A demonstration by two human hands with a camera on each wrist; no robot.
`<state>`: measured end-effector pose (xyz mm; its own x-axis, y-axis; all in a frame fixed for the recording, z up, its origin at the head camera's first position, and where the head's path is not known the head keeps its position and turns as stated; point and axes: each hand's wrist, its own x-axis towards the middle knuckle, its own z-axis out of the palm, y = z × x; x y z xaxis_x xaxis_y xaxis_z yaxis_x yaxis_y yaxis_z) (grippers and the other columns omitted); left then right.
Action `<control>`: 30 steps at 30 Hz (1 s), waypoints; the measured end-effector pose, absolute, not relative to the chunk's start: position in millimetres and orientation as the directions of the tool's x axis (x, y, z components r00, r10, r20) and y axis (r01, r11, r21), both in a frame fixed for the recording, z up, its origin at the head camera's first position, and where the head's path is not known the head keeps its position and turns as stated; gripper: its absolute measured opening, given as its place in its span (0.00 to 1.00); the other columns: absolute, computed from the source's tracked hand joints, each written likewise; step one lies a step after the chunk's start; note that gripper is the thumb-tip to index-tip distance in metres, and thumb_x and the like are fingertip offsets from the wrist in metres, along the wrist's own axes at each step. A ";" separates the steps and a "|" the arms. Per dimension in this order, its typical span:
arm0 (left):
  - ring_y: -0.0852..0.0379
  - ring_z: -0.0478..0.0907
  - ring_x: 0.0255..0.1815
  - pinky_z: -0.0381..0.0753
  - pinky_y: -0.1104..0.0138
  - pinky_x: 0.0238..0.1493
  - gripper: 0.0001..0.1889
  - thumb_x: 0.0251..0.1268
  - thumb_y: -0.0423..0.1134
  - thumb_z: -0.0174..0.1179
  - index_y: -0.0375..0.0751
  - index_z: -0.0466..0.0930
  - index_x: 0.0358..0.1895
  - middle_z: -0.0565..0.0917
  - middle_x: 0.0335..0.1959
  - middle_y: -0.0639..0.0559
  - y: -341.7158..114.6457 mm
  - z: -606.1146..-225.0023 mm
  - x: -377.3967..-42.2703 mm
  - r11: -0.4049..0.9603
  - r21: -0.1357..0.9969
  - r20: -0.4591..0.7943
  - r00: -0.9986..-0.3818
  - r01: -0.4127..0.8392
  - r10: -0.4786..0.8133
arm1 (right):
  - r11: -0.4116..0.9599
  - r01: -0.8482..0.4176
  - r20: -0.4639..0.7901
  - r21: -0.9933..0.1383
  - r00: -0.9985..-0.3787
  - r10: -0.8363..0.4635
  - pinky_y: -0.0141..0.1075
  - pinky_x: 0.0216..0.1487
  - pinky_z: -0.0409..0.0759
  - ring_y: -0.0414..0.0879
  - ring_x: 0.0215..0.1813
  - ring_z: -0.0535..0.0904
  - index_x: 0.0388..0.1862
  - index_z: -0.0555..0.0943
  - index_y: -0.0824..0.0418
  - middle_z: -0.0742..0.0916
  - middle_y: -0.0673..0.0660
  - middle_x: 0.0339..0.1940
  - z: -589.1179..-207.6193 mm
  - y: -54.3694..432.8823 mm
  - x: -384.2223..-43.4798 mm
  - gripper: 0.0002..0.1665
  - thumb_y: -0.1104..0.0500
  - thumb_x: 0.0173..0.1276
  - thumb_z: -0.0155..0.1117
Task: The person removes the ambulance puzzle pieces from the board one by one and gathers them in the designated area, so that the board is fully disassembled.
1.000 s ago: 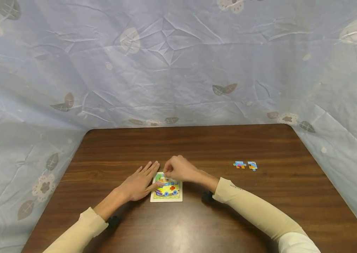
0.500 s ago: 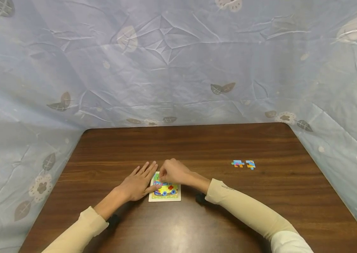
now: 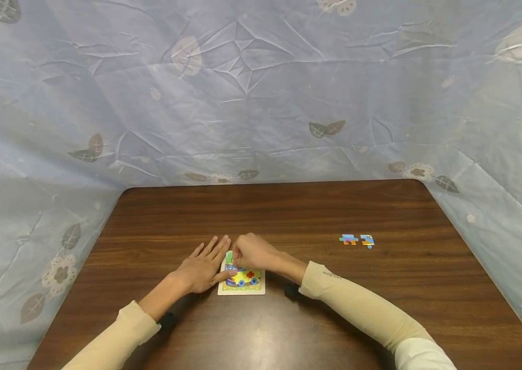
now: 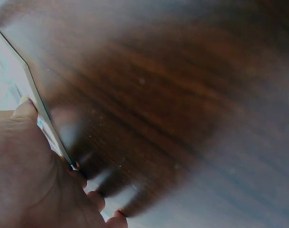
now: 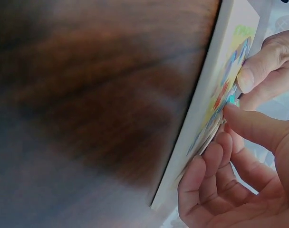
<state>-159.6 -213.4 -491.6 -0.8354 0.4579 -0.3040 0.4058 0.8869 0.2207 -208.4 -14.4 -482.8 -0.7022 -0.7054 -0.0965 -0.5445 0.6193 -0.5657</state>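
Note:
A small framed jigsaw puzzle [image 3: 244,291] with a yellow ambulance picture lies on the brown table, its upper part hidden by my right hand. My left hand [image 3: 196,271] rests beside it with fingers spread; the fingertips touch the table past its left edge and the thumb lies over the picture. Over the upper part, my right hand [image 3: 256,253] pinches a puzzle piece [image 5: 232,99] between thumb and curled fingers, right at the picture's surface. Only a bluish bit of that piece shows in the right wrist view. The left thumb tip [image 5: 246,80] presses close by.
Two loose puzzle pieces lie farther back on the right, a blue one [image 3: 348,239] and a blue-and-orange one [image 3: 367,240]. The dark wooden table [image 3: 358,318] has a patterned grey-blue cloth [image 3: 261,103] hanging behind and along its sides.
My right hand has moved slightly left and toward me over the puzzle, bringing the pinched piece down to the picture. The left hand has stayed in place.

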 end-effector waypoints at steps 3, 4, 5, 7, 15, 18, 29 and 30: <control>0.38 0.38 0.90 0.42 0.39 0.88 0.46 0.82 0.66 0.43 0.39 0.40 0.87 0.40 0.90 0.43 -213.3 -492.1 -160.4 0.886 0.223 -0.297 -0.837 0.408 0.460 | 0.618 -0.567 -0.070 -0.545 -0.703 -0.708 0.21 0.28 0.78 0.33 0.23 0.76 0.24 0.87 0.58 0.88 0.49 0.25 -481.3 -13.9 -208.8 0.11 0.66 0.68 0.73; 0.38 0.37 0.90 0.42 0.39 0.88 0.46 0.82 0.66 0.43 0.39 0.40 0.87 0.40 0.90 0.43 -213.6 -492.6 -160.8 0.885 0.223 -0.295 -0.837 0.409 0.461 | 0.614 -0.579 -0.057 -0.536 -0.701 -0.710 0.21 0.31 0.78 0.33 0.26 0.77 0.24 0.87 0.58 0.88 0.50 0.27 -481.3 -13.8 -209.0 0.12 0.66 0.68 0.72; 0.39 0.37 0.90 0.41 0.39 0.88 0.46 0.82 0.66 0.42 0.39 0.39 0.87 0.40 0.90 0.43 -213.9 -493.1 -161.3 0.886 0.219 -0.297 -0.837 0.409 0.460 | 0.611 -0.591 -0.044 -0.527 -0.698 -0.714 0.22 0.34 0.79 0.34 0.29 0.77 0.23 0.87 0.58 0.89 0.51 0.30 -481.0 -13.9 -208.9 0.12 0.67 0.67 0.72; 0.38 0.37 0.90 0.41 0.38 0.88 0.46 0.83 0.66 0.43 0.38 0.40 0.87 0.40 0.90 0.43 -214.6 -494.0 -161.8 0.884 0.225 -0.294 -0.836 0.410 0.463 | 0.605 -0.618 -0.021 -0.502 -0.690 -0.723 0.23 0.39 0.79 0.36 0.35 0.78 0.23 0.88 0.58 0.88 0.52 0.35 -481.0 -14.1 -208.5 0.12 0.68 0.67 0.71; 0.38 0.35 0.90 0.39 0.38 0.88 0.46 0.82 0.67 0.41 0.40 0.40 0.87 0.39 0.90 0.43 -215.0 -496.0 -161.9 0.883 0.236 -0.303 -0.833 0.405 0.463 | 0.613 -0.577 -0.037 -0.540 -0.711 -0.702 0.24 0.40 0.81 0.41 0.37 0.80 0.42 0.87 0.64 0.88 0.57 0.43 -481.3 -16.9 -206.5 0.06 0.69 0.67 0.73; 0.38 0.35 0.90 0.40 0.38 0.88 0.45 0.82 0.67 0.41 0.41 0.41 0.87 0.39 0.90 0.43 -214.5 -496.0 -161.8 0.886 0.233 -0.308 -0.833 0.401 0.459 | 0.607 -0.538 -0.027 -0.585 -0.735 -0.677 0.25 0.40 0.81 0.40 0.38 0.81 0.49 0.86 0.64 0.89 0.56 0.43 -482.9 -15.6 -207.5 0.13 0.70 0.66 0.73; 0.37 0.36 0.90 0.40 0.37 0.87 0.46 0.82 0.66 0.43 0.38 0.39 0.87 0.40 0.90 0.41 -215.8 -491.6 -158.4 0.883 0.246 -0.311 -0.830 0.399 0.462 | 0.532 -0.537 0.038 -0.655 -0.726 -0.686 0.30 0.42 0.84 0.38 0.39 0.83 0.40 0.92 0.58 0.93 0.52 0.41 -462.9 7.8 -215.8 0.04 0.63 0.72 0.72; 0.36 0.37 0.90 0.40 0.37 0.87 0.46 0.83 0.65 0.44 0.38 0.40 0.87 0.40 0.89 0.41 -216.0 -492.1 -158.2 0.881 0.253 -0.307 -0.830 0.401 0.466 | 0.531 -0.534 0.041 -0.658 -0.730 -0.682 0.32 0.45 0.86 0.39 0.41 0.85 0.40 0.92 0.57 0.93 0.51 0.42 -459.7 11.4 -216.4 0.04 0.63 0.72 0.72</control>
